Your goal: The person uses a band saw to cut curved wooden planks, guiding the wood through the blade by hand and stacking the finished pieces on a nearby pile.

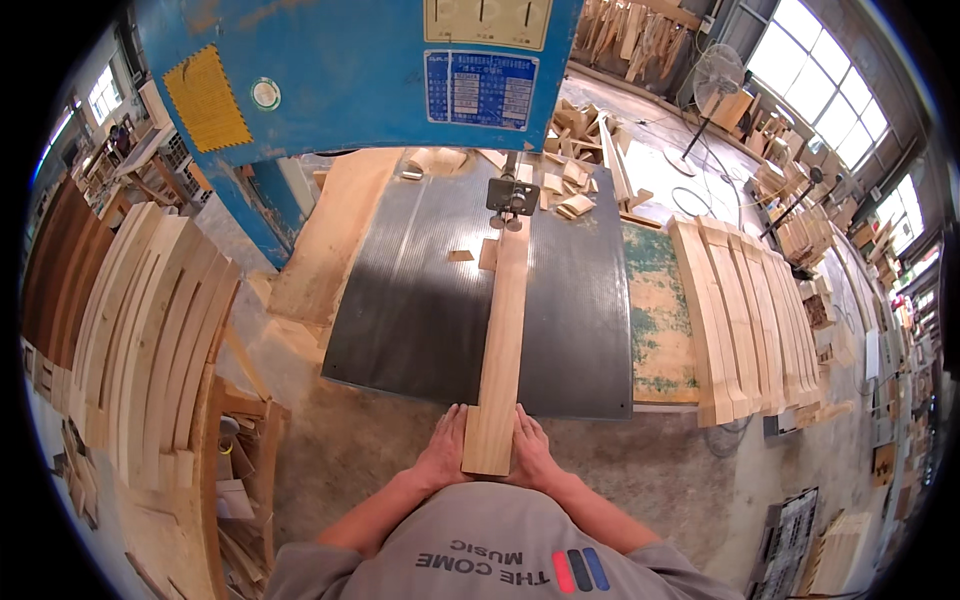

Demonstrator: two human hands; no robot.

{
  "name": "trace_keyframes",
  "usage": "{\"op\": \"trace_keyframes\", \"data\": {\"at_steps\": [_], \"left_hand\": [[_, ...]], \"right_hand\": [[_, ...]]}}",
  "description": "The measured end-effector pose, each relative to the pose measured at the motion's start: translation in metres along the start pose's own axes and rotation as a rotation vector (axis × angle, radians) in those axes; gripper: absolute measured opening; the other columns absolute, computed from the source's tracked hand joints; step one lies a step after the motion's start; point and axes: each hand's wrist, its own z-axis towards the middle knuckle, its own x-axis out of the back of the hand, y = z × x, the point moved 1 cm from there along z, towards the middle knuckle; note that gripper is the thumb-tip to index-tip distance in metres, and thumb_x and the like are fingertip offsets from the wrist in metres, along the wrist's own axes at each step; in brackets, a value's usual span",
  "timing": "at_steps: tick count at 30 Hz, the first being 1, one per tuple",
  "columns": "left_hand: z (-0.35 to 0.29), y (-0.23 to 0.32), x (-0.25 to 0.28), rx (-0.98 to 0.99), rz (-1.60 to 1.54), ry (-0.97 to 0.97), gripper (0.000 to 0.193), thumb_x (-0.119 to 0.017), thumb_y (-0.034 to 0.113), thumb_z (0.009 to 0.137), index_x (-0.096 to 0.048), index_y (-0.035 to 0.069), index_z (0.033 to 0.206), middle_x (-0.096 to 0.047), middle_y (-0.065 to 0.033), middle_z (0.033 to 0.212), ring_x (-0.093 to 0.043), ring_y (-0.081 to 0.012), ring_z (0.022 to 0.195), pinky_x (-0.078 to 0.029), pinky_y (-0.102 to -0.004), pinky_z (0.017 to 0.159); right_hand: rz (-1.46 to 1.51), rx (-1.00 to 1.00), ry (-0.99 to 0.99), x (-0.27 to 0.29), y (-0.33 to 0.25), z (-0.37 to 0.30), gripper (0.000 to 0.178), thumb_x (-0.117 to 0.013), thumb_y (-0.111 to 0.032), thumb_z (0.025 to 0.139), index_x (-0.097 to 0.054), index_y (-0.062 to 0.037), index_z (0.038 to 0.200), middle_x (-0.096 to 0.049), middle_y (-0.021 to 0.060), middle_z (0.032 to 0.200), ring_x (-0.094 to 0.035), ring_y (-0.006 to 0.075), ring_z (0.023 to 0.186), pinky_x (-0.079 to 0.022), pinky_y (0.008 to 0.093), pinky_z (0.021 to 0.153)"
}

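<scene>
Two hands [443, 452] [534, 450] flank one board [505, 350] (grip partly unclear).

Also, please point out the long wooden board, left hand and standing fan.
Long wooden board [503, 365], head view: middle of its top face.
Left hand [444, 455], head view: back of the hand.
Standing fan [718, 74], head view: round cage.

From where I stand, neither thumb of the left hand [443, 450] or the right hand [536, 452] can be made out beside the pale board [504, 350], just past the black table's [410, 300] near edge. The board's far end disappears behind the metal guide [511, 197]. The blue machine [340, 90] is cut off above, the grey shirt [420, 530] below.
</scene>
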Motion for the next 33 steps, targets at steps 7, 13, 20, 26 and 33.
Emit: {"op": "trace_keyframes", "data": {"at_steps": [7, 13, 20, 26, 33], "left_hand": [[-0.002, -0.002, 0.008, -0.024, 0.016, -0.008, 0.118, -0.078, 0.048, 0.069, -0.012, -0.01, 0.149, -0.021, -0.0293, 0.153, -0.014, -0.0449, 0.146, -0.016, -0.0493, 0.12], [0.003, 0.001, 0.011, -0.084, -0.012, 0.033, 0.114, -0.077, 0.049, 0.071, -0.016, -0.012, 0.147, -0.023, -0.0314, 0.151, -0.017, -0.048, 0.144, -0.018, -0.0508, 0.119], [0.008, 0.012, 0.021, -0.105, -0.056, 0.071, 0.111, -0.075, 0.049, 0.072, -0.019, -0.013, 0.145, -0.025, -0.0353, 0.148, -0.022, -0.0517, 0.14, -0.021, -0.0533, 0.118], [0.014, -0.001, 0.008, -0.153, 0.01, 0.138, 0.109, -0.072, 0.051, 0.075, -0.018, -0.014, 0.144, -0.026, -0.0373, 0.145, -0.022, -0.0536, 0.139, -0.022, -0.054, 0.117], [0.034, 0.0, 0.012, -0.213, -0.009, 0.173, 0.1, -0.083, 0.039, 0.067, -0.03, -0.008, 0.138, -0.038, -0.0276, 0.137, -0.036, -0.0474, 0.13, -0.028, -0.0532, 0.113]], "right_hand": [[0.106, 0.244, 0.149, 0.006, -0.002, 0.011, 0.121, -0.089, -0.039, 0.057, -0.021, 0.0053, 0.146, -0.032, 0.0313, 0.146, -0.034, 0.0464, 0.136, -0.032, 0.0532, 0.11], [0.435, 0.212, 0.07, 0.032, -0.026, 0.019, 0.106, -0.091, -0.028, 0.058, -0.033, -0.001, 0.143, -0.037, 0.0226, 0.145, -0.035, 0.0412, 0.137, -0.033, 0.0463, 0.113], [0.418, 0.154, -0.002, 0.054, -0.037, 0.023, 0.108, -0.092, -0.026, 0.059, -0.03, -0.0033, 0.145, -0.04, 0.0199, 0.143, -0.038, 0.0366, 0.136, -0.034, 0.0433, 0.112], [0.42, 0.15, -0.021, 0.056, -0.035, 0.028, 0.105, -0.09, -0.026, 0.063, -0.029, -0.0031, 0.145, -0.039, 0.0204, 0.144, -0.038, 0.0364, 0.137, -0.034, 0.0432, 0.112], [0.434, 0.175, -0.004, 0.053, -0.025, 0.034, 0.101, -0.088, -0.025, 0.066, -0.029, -0.0038, 0.145, -0.037, 0.0198, 0.146, -0.036, 0.0344, 0.138, -0.034, 0.0434, 0.113]]}}
